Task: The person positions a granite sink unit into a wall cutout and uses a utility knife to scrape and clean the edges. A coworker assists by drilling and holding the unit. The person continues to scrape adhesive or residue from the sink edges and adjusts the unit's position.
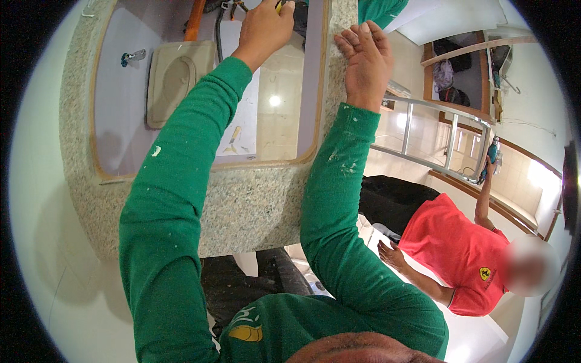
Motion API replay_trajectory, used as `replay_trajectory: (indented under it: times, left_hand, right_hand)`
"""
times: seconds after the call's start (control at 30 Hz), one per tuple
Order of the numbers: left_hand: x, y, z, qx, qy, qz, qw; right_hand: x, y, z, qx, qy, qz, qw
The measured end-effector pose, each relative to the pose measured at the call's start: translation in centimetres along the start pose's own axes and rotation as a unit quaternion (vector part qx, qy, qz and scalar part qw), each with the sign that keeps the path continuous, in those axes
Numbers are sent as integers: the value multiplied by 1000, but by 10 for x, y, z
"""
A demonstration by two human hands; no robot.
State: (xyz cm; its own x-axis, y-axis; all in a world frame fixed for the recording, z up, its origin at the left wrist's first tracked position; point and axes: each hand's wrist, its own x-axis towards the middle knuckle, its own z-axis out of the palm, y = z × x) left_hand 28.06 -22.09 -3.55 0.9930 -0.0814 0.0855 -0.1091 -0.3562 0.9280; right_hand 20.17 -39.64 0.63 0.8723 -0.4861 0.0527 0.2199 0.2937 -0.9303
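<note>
A speckled granite countertop with a large rectangular cut-out lies before me. Over the far part of the cut-out, my left hand is closed on a small yellow and black object, mostly hidden by the fingers and too cut off to name. My right hand is at the strip of stone right of the cut-out, fingers loosely bent and apart, holding nothing; whether the fingertips touch the stone is unclear. Below the opening are a beige plastic panel and a small scraper on a white sheet.
A metal valve sticks out inside the cut-out, near an orange bar and a dark hose. To the right, a person in a red shirt holds a blue power drill beside an aluminium ladder. Green cloth shows at the top.
</note>
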Motion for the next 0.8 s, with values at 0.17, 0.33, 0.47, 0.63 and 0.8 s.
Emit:
replay_trajectory:
  times: [0.17, 0.33, 0.47, 0.63, 0.8]
  left_hand:
    - [-3, 1, -11, -20, -20, -6, 1000]
    - [1, -4, 11, 52, 31, 51, 997]
    - [29, -24, 13, 11, -52, 90, 995]
    - [41, -5, 5, -5, -124, -74, 989]
    - [75, -64, 11, -13, -90, 47, 995]
  right_hand:
    - [-4, 3, 7, -16, 7, -5, 1000]
    - [-3, -2, 3, -60, 40, -10, 997]
    - [10, 14, 5, -136, 55, -64, 987]
    - [11, 0, 15, -31, 39, -3, 999]
    - [11, 9, 15, -92, 19, -24, 995]
